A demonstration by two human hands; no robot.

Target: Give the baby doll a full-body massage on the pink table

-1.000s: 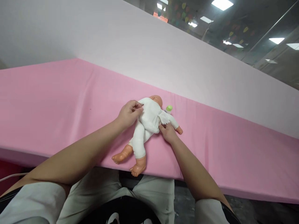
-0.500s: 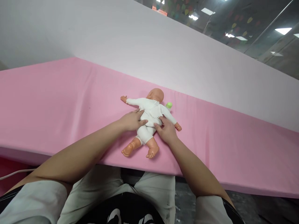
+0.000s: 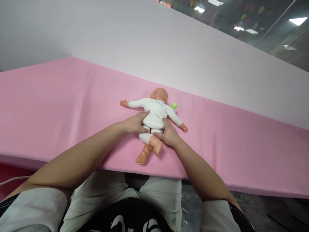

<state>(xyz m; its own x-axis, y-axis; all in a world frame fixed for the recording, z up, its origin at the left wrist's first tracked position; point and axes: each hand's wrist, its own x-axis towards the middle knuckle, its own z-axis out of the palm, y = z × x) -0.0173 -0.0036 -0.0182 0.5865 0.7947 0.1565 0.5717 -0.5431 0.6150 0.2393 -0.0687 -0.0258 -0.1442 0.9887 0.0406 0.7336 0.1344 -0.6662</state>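
Both hands — left hand (image 3: 135,124), right hand (image 3: 167,135) — flanking doll's (image 3: 154,112) waist, fingers touching it

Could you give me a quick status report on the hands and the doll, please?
Left hand and right hand grip baby doll at its waist. Doll face-down on pink mattress. Green-capped item beyond, clear.

A: Doll (image 3: 154,112) — what is it made of?
B: Head, hands and feet are smooth plastic with a slight sheen; the white suit (image 3: 155,113) is soft matt cloth, creased at the waist.
A: Sheet (image 3: 72,106)?
B: Pink cloth, matt, drawn smooth with a few faint wrinkles.
A: Cap (image 3: 174,105), right of the head?
B: Green plastic, glossy.
A: Wall (image 3: 145,42), far side?
B: Pale matt cloth; glossy glass panel (image 3: 277,35) beyond it.
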